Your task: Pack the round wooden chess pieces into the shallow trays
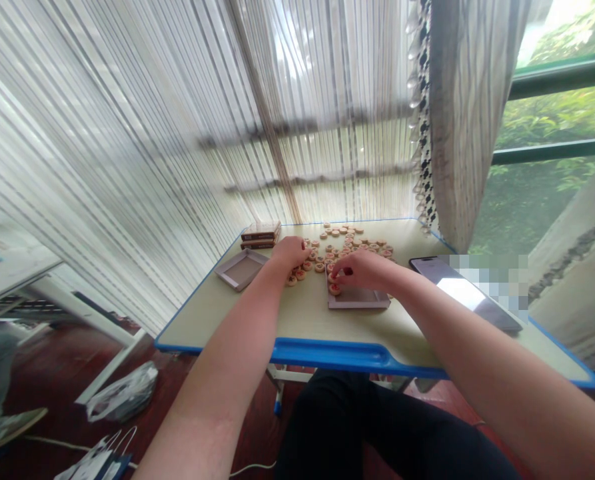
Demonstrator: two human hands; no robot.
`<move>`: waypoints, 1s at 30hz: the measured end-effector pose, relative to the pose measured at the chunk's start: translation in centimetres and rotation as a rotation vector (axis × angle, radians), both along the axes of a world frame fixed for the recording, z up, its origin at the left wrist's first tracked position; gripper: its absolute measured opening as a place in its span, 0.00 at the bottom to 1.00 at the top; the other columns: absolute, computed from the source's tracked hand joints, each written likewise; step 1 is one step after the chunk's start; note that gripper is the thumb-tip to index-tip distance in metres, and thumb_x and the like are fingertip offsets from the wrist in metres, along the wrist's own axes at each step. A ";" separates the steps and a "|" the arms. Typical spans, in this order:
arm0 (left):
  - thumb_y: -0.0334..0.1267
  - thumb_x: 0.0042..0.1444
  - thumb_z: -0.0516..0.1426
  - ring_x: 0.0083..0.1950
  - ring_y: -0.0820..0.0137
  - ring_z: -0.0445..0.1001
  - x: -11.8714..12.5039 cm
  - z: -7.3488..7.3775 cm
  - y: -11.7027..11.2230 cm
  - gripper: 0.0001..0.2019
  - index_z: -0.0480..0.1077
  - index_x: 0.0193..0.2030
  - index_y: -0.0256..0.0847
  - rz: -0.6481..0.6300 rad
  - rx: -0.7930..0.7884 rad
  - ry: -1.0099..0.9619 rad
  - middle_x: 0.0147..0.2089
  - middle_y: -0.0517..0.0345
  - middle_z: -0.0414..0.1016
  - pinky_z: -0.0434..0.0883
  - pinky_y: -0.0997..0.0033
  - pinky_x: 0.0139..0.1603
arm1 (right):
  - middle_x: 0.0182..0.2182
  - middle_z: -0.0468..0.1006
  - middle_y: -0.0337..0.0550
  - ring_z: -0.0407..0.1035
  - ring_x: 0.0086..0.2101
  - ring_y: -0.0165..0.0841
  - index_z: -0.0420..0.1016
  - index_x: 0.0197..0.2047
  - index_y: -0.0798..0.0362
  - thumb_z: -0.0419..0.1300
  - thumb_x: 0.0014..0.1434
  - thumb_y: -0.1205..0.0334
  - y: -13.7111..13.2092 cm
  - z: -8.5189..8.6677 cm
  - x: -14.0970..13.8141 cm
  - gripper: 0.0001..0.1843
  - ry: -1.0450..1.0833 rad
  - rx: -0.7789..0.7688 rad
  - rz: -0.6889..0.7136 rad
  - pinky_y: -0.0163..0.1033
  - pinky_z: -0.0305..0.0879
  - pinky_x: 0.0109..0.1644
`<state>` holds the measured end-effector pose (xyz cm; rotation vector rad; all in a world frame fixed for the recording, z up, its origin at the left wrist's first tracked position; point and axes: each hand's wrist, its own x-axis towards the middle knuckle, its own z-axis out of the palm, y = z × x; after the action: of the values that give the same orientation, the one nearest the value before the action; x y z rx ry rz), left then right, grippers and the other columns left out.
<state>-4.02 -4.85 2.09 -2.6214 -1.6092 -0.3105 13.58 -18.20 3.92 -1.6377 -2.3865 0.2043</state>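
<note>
Many round wooden Chinese chess pieces (350, 248) with printed characters lie scattered over the far middle of the small table. My left hand (290, 251) reaches in at the left side of them, its fingers bent down and together; what lies between the fingertips is hidden. Inside the left edge of a shallow open box (360, 303), my right hand (361, 269) pinches a chess piece (332, 278). Another piece (334, 289) rests just in front of it in the box corner. The box's matching lid or tray (244, 270) lies to the left.
Stacked flat boxes (260, 233) stand at the table's back left. A phone or tablet (464, 293) lies on the right. The table (217, 320) has a blue rim with a front groove. String curtains hang behind; a plastic bag (122, 393) is on the floor.
</note>
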 end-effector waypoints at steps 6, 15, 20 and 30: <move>0.49 0.52 0.51 0.44 0.63 0.73 0.1 0.0 -0.2 0.18 0.74 0.39 0.39 0.003 0.006 0.001 0.41 0.48 0.76 0.68 0.67 0.45 | 0.28 0.77 0.37 0.65 0.27 0.29 0.78 0.37 0.45 0.56 0.51 0.58 0.5 -0.6 0.2 0.11 0.002 0.025 0.001 0.32 0.54 0.28; 0.50 0.51 0.52 0.43 0.62 0.72 -0.1 0.1 -0.1 0.18 0.74 0.38 0.39 0.026 0.016 -0.025 0.40 0.48 0.76 0.68 0.67 0.43 | 0.28 0.77 0.37 0.65 0.26 0.28 0.78 0.37 0.45 0.57 0.51 0.57 0.3 -0.3 0.1 0.12 0.033 0.026 -0.019 0.32 0.53 0.28; 0.47 0.52 0.51 0.42 0.62 0.72 -0.1 0.2 -0.2 0.18 0.74 0.40 0.38 0.051 0.025 -0.032 0.40 0.47 0.75 0.67 0.68 0.42 | 0.26 0.76 0.37 0.65 0.25 0.28 0.78 0.36 0.46 0.57 0.51 0.55 0.2 -0.3 0.1 0.11 0.063 0.033 -0.015 0.32 0.53 0.27; 0.40 0.56 0.48 0.51 0.64 0.69 0.2 -0.7 0.3 0.17 0.72 0.47 0.38 -0.076 0.064 -0.053 0.50 0.47 0.71 0.64 0.68 0.53 | 0.41 0.76 0.46 0.68 0.40 0.36 0.74 0.47 0.50 0.51 0.55 0.60 3.0 -1.8 4.5 0.18 0.128 0.334 -0.454 0.36 0.61 0.43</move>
<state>-3.80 -4.57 1.40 -2.6523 -1.4903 -0.4314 18.10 -15.23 2.16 -1.8710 -1.7777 -0.1585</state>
